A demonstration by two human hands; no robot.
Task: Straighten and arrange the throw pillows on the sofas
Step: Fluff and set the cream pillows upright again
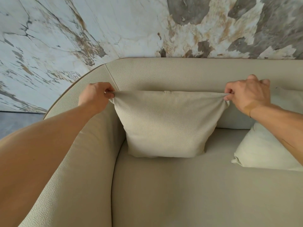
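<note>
— Why do you pinch both top corners?
— Your left hand [96, 94] and right hand [246, 94] grip the beige pillow [165, 125] to pull it square — it stands on the seat [180, 185], against the sofa back [180, 72].

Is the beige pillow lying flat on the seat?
No; the beige pillow stands upright against the backrest, its top corners pinched.

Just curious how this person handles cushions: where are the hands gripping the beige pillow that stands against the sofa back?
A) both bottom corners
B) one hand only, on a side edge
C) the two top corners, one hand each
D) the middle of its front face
C: the left hand and the right hand each pinch a top corner of the pillow, stretching its top edge taut.
</note>
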